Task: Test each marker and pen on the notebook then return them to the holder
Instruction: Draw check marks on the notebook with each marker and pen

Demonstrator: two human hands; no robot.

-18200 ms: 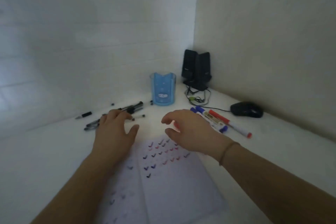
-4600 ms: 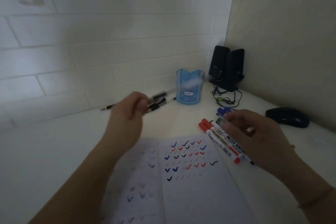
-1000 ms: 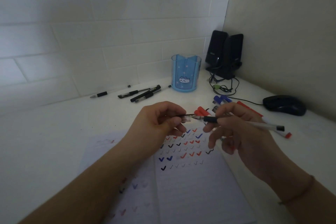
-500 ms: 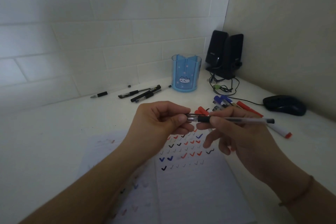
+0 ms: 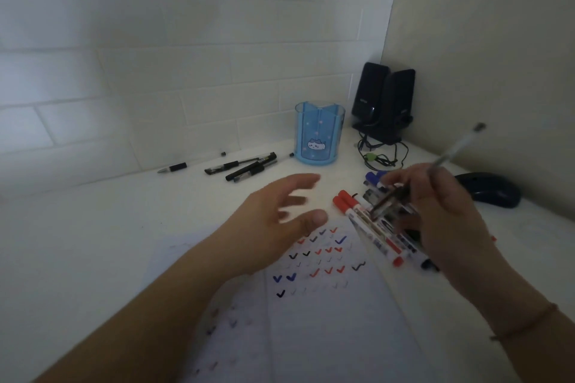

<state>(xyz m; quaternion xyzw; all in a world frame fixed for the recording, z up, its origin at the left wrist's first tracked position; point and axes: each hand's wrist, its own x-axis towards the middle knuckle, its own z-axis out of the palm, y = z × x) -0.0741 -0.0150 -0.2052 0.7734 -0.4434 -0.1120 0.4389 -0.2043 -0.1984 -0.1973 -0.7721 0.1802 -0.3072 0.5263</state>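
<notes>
— What changed?
— The left hand (image 5: 277,221) has let go and hangs open, blurred, over the notebook (image 5: 326,314). The right hand (image 5: 435,214) pinches the pen (image 5: 448,155) alone, tilted up.
— And farther back?
— It hides part of the markers (image 5: 373,227); the holder (image 5: 319,137) stands behind, beside loose pens (image 5: 245,166).

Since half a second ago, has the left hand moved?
Yes. The left hand has let go of the pen and opened, drawing leftward from the red markers.
</notes>
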